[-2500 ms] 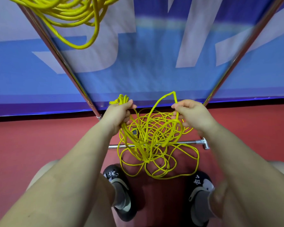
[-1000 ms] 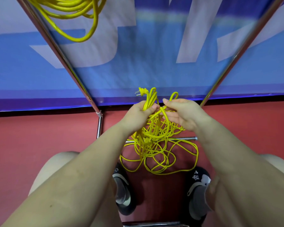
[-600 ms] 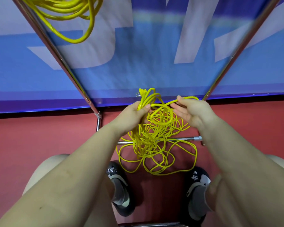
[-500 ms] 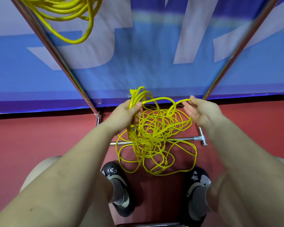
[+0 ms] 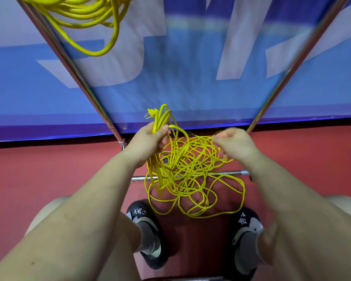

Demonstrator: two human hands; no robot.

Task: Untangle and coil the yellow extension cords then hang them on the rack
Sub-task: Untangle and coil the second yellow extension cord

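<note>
A tangled yellow extension cord point(image 5: 193, 175) hangs in loose loops in front of me, above the red floor. My left hand point(image 5: 148, 140) grips a gathered bunch of its strands, and the pronged plug point(image 5: 150, 114) sticks up above that fist. My right hand point(image 5: 234, 144) is blurred; its curled fingers pinch strands at the tangle's upper right. A small dark socket piece point(image 5: 166, 159) shows inside the tangle. Another yellow cord point(image 5: 85, 11), coiled, hangs on the rack at the top left.
The rack's two chrome legs point(image 5: 75, 78) point(image 5: 296, 61) slant down to a low crossbar point(image 5: 227, 173) behind the tangle. A blue and white banner point(image 5: 190, 67) stands behind the rack. My two dark shoes point(image 5: 146, 226) stand on the red floor below.
My right hand has moved down and inward into the tangle's upper right and curled on strands there. My left hand keeps its grip on the gathered bunch and has shifted slightly.
</note>
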